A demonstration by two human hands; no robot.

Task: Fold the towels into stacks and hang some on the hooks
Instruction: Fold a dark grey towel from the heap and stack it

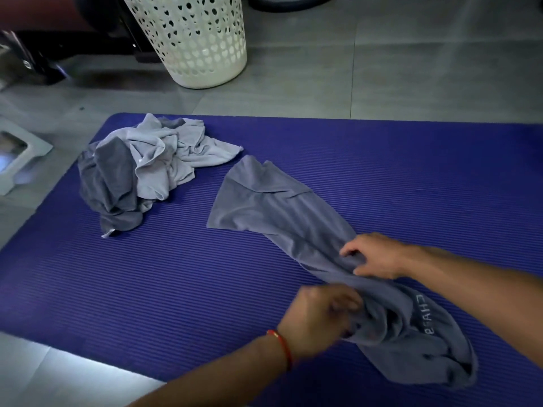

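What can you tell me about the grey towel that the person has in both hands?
The grey towel is soft, thin cloth, lying stretched and rumpled across the purple ribbed mat. Its far end lies fairly flat with one corner folded over; its near end is bunched, showing pale printed letters. The left hand grips the bunched part and the right hand pinches the middle. It lies apart from the towel pile.

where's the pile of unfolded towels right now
In the head view the towel pile sits on the far left part of the purple mat, just left of the grey towel both hands are working, with the white basket beyond it.
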